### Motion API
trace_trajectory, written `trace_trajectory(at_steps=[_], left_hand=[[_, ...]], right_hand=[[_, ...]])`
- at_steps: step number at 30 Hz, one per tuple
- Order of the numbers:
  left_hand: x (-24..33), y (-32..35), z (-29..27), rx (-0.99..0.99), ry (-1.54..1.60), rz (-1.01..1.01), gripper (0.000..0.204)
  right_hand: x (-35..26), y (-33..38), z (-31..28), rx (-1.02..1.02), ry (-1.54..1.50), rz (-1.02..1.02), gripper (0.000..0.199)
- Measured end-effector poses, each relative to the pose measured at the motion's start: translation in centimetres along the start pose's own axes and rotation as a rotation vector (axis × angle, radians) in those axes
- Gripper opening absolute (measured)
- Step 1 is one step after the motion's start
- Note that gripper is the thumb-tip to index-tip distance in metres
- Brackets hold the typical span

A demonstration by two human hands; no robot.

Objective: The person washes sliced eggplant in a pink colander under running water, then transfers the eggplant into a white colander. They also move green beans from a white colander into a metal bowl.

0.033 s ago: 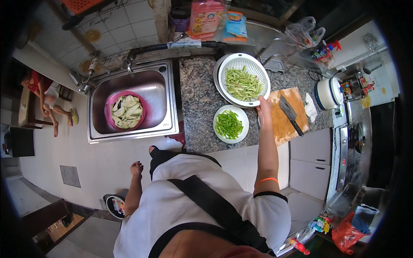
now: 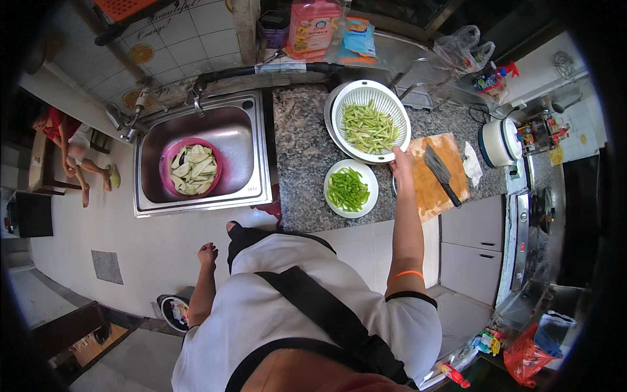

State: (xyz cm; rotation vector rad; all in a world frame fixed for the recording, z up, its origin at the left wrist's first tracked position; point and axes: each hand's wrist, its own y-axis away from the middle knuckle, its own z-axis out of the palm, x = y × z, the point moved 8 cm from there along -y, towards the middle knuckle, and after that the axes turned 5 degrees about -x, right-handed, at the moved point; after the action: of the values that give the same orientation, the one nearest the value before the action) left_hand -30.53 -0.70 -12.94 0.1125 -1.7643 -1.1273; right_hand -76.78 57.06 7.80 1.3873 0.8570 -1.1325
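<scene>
My right hand (image 2: 401,163) grips the near rim of a white colander (image 2: 403,117), its thumb on the edge. Pale green cut strips (image 2: 369,125) fill the colander, which rests tilted on a metal bowl (image 2: 330,124), mostly hidden. Below it, a white plate (image 2: 373,188) bears shredded green pepper (image 2: 347,189). Just right of my hand, a cleaver (image 2: 437,164) lies on a wooden cutting board (image 2: 424,189). My left hand (image 2: 208,253) hangs by my side over the floor, fingers loosely curled, nothing visible in it.
To the left, a steel sink (image 2: 235,140) holds a pink basin (image 2: 219,170) of sliced eggplant (image 2: 191,170). A white cloth (image 2: 471,163) and a white pot (image 2: 501,142) stand right of the board. A bin (image 2: 175,313) is behind me. Another person (image 2: 62,140) sits far left.
</scene>
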Motion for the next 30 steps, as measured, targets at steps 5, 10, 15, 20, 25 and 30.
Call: trace_trajectory(at_steps=[5, 10, 15, 20, 25, 30], left_hand=[[2.4, -0.6, 1.6, -0.04, 0.042, 0.073, 0.015], [5.8, 1.4, 3.9, -0.078, 0.04, 0.136, 0.017], [8.9, 3.2, 6.1, -0.134, 0.001, 0.197, 0.018], [9.2, 2.1, 5.9, -0.122, -0.02, 0.198, 0.017], [8.2, 2.1, 6.0, -0.092, -0.055, 0.144, 0.014], [6.9, 2.1, 6.8, -0.135, -0.132, 0.132, 0.015]], right_hand=[[-1.0, 1.6, 2.1, 0.095, -0.089, 0.081, 0.026], [0.0, 0.8, 1.1, 0.1, -0.381, -0.01, 0.036], [-0.7, 1.6, -2.6, 0.027, -0.572, -0.113, 0.043], [-5.0, 6.7, -9.1, 0.022, -0.531, -0.301, 0.049], [-3.3, 11.6, -16.0, 0.332, -0.508, -0.307, 0.048], [1.7, 13.7, -19.8, 0.445, -0.512, -0.277, 0.048]])
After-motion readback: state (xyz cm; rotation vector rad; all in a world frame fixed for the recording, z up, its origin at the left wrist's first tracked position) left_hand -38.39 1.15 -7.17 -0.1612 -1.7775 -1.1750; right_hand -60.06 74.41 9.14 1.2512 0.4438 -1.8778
